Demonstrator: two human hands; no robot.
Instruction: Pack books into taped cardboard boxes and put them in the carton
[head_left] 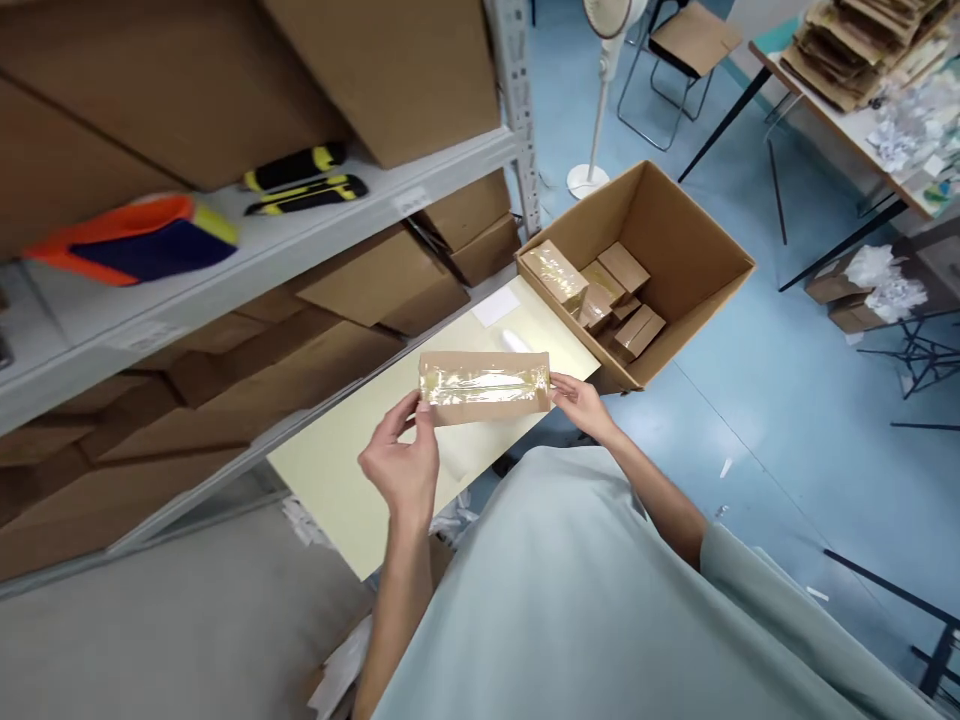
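A long, narrow cardboard box (484, 412) with shiny clear tape along its upper face is held level above a pale yellow tabletop (330, 460). At its left end, my left hand (405, 460) grips it, thumb on the near edge. The fingers of my right hand (583, 402) are closed on the right end. Behind the box, a white object (514, 341) lies on the tabletop, partly hidden. Beyond the table's far right end stands a large open carton (690, 290) with several small taped boxes (556, 272) inside.
A metal shelf (420, 175) on the left carries cartons, an orange and navy item (150, 240) and black-yellow items (307, 190). A white fan (589, 180) and a folding chair (694, 40) stand beyond. Another table (840, 115) at the upper right bears flattened cardboard.
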